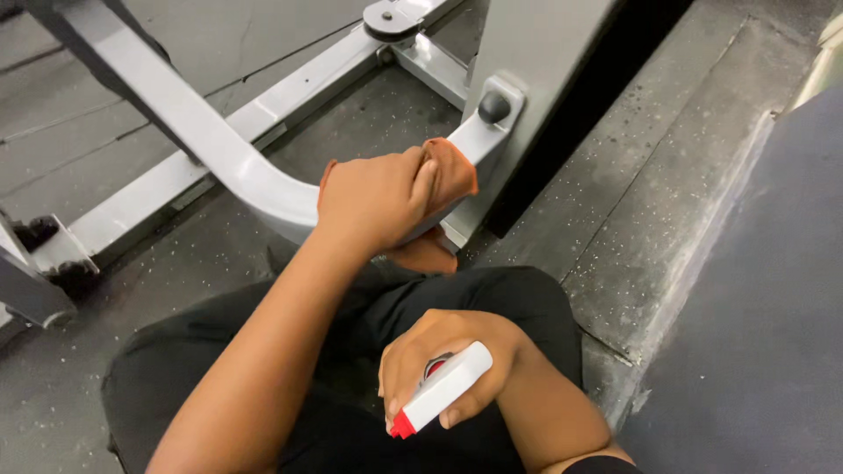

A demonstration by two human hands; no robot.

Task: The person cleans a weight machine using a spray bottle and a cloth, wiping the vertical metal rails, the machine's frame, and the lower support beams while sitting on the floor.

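Pressing our left hand (373, 202) closed over an orange cloth (452, 171), we held it bunched against the curved grey frame tube (219, 149) beneath our palm. It looked soft and light, best gripped in a wad. Nearer us, our right hand (448, 360) wrapped the white spray bottle (443, 386), rigid and probably slick.

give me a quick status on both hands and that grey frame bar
Left hand presses orange cloth around grey frame bar. Right hand grips white spray bottle, red nozzle down, over the lap. Nothing blocking the bar.
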